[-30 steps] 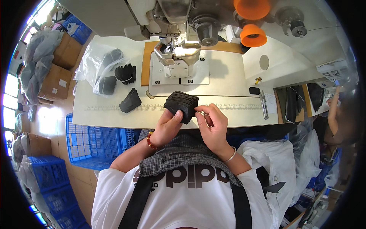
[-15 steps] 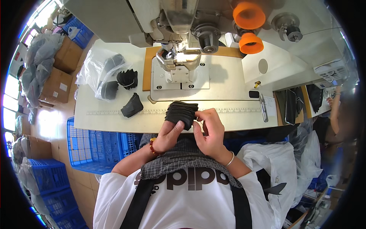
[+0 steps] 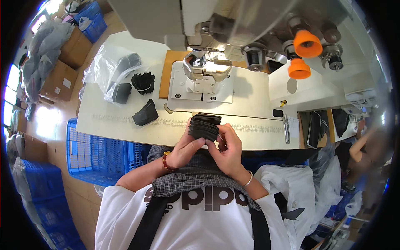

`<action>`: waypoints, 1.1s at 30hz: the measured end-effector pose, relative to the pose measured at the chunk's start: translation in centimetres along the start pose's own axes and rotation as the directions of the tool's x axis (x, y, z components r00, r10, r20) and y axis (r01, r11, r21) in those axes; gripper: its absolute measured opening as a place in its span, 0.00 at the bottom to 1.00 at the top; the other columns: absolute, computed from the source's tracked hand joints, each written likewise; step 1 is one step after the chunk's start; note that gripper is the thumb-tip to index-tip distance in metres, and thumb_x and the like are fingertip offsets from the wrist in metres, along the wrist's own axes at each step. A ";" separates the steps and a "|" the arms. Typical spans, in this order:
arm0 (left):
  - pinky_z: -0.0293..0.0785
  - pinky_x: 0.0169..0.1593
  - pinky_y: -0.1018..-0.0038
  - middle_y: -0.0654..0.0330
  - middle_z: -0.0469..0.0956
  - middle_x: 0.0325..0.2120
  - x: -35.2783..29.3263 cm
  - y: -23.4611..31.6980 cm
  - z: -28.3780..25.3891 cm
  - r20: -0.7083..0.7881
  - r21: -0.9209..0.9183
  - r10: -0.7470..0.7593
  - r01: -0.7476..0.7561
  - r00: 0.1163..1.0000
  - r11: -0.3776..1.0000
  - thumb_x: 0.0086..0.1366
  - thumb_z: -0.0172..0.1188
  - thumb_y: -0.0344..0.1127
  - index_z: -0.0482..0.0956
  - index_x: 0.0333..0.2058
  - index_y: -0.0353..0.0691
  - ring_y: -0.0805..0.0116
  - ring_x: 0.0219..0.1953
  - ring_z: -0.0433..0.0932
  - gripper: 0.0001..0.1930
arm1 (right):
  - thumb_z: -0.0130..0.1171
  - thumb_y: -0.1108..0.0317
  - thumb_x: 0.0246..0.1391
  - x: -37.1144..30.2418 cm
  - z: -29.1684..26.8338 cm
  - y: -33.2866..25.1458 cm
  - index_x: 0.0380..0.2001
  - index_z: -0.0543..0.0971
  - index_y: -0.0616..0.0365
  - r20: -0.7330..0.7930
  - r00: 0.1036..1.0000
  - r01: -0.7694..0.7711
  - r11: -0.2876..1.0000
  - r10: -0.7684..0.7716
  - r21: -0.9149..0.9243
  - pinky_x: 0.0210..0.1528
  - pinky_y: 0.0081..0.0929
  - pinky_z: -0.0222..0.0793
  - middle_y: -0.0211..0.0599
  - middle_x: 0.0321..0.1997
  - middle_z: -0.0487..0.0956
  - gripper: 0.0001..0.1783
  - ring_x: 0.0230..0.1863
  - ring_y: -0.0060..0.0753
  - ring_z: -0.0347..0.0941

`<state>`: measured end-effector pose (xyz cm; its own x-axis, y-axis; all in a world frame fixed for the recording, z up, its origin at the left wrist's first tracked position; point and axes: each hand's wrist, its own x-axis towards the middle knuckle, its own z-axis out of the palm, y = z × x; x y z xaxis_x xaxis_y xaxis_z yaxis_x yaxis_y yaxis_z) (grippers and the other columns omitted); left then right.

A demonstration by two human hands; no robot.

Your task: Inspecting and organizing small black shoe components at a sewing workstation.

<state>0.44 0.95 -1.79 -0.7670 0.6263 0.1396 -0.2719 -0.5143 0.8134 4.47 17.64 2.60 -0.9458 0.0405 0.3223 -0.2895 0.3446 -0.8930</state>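
Observation:
A thick stack of black fabric pieces [image 3: 204, 126] is held over the front edge of the sewing table. My left hand [image 3: 183, 151] wraps its left and near side, thumb along the near edge. At the right edge, my right hand [image 3: 228, 149] has its fingers bent against the stack, its thumb close to the left one. Left of the stack lies a loose dark fabric bundle [image 3: 146, 113]. Behind that sits a tied black bundle [image 3: 143, 83], beside a clear plastic bag [image 3: 109, 66] of dark pieces.
The sewing machine's metal clamp [image 3: 207, 68] stands just beyond my hands. Tweezers [image 3: 286, 128] and a black phone [image 3: 314, 130] lie on the right. A blue crate [image 3: 98, 160] stands below the table at left; white sacking [image 3: 287, 183] hangs at right. Another person works at far right.
The view has shifted, so the machine sits further right. My right thumb has come in beside the left thumb at the stack's near edge, and the pieces look more squared up.

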 end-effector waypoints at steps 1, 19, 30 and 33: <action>0.62 0.66 0.68 0.55 0.66 0.59 0.0 0.1 0.0 0.011 0.058 -0.028 0.028 1.000 0.998 0.72 0.49 0.30 0.49 0.68 0.33 0.68 0.61 0.67 0.30 | 0.68 0.77 0.49 -0.1 0.1 0.2 0.47 0.74 0.62 0.014 1.000 0.004 1.000 -0.004 -0.003 0.22 0.19 0.56 0.31 0.30 0.68 0.22 0.21 0.19 0.59; 0.73 0.49 0.74 0.55 0.78 0.42 1.2 2.9 1.9 -0.156 0.505 0.099 -0.007 0.983 0.863 0.74 0.47 0.27 0.66 0.61 0.31 0.73 0.44 0.75 0.19 | 0.54 0.78 0.57 0.4 -1.5 1.2 0.52 0.73 0.64 0.151 0.907 -0.406 0.724 0.392 0.558 0.24 0.12 0.56 0.23 0.34 0.75 0.18 0.23 0.08 0.61; 0.81 0.44 0.76 0.58 0.80 0.39 1.5 2.6 1.2 -0.253 0.286 0.001 0.073 0.968 0.955 0.76 0.46 0.30 0.67 0.62 0.27 0.79 0.39 0.78 0.20 | 0.50 0.74 0.58 0.9 -2.1 2.1 0.45 0.75 0.65 0.279 0.847 -0.494 0.475 0.452 0.728 0.19 0.14 0.51 0.21 0.23 0.69 0.12 0.17 0.10 0.53; 0.81 0.44 0.76 0.59 0.80 0.39 1.5 3.0 1.2 -0.257 0.278 -0.027 0.100 0.966 0.955 0.76 0.46 0.31 0.66 0.62 0.26 0.79 0.39 0.78 0.20 | 0.50 0.74 0.58 1.1 -2.0 1.9 0.45 0.75 0.65 0.293 0.851 -0.493 0.470 0.436 0.732 0.18 0.14 0.50 0.21 0.22 0.68 0.13 0.16 0.09 0.52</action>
<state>-0.81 1.06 1.53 -0.8828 0.4687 -0.0319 -0.1753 -0.2657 0.9480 3.18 20.19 1.81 -0.9741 -0.0899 -0.2076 0.2227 -0.5440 -0.8090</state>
